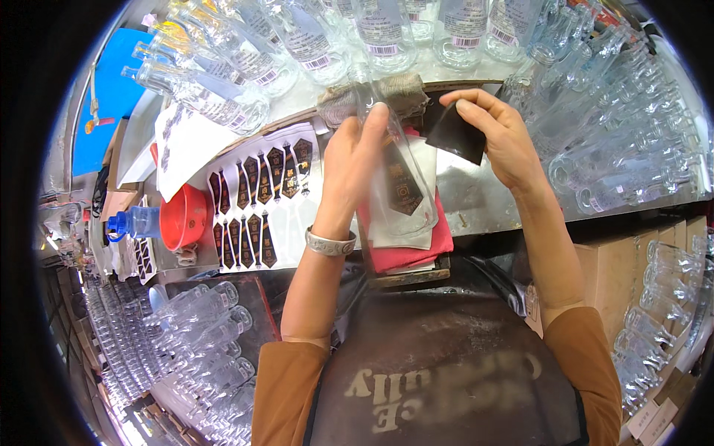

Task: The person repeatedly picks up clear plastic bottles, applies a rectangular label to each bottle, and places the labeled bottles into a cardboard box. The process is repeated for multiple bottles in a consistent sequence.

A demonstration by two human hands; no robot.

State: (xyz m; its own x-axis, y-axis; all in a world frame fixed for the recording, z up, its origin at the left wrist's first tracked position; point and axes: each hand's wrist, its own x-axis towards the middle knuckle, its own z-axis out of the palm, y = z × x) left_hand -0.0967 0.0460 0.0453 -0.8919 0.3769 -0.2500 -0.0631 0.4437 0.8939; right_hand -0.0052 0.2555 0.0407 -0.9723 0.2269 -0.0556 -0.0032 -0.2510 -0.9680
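My left hand [351,160] is closed round the upper part of a clear glass bottle [425,221], which lies tilted with its neck up against a rolled grey cloth [338,110]. A dark tie-shaped label [402,186] shows on the bottle's side. Beneath it are a white pad [381,236] and a folded pink-red cloth [443,236]. To the right of the bottle, apart from it, my right hand [502,137] pinches a thin dark square scraper [458,140] between thumb and fingers. Left of my left hand lies a white sheet [291,232] bearing rows of dark tie-shaped decals.
Clear bottles [309,48] with printed backs line the far side, and more bottles [617,126] crowd the right. A red tub [184,223] stands beside a blue-capped plastic bottle [137,222]. Cardboard boxes [602,275] are at right; more glass bottles [204,334] stand low at left.
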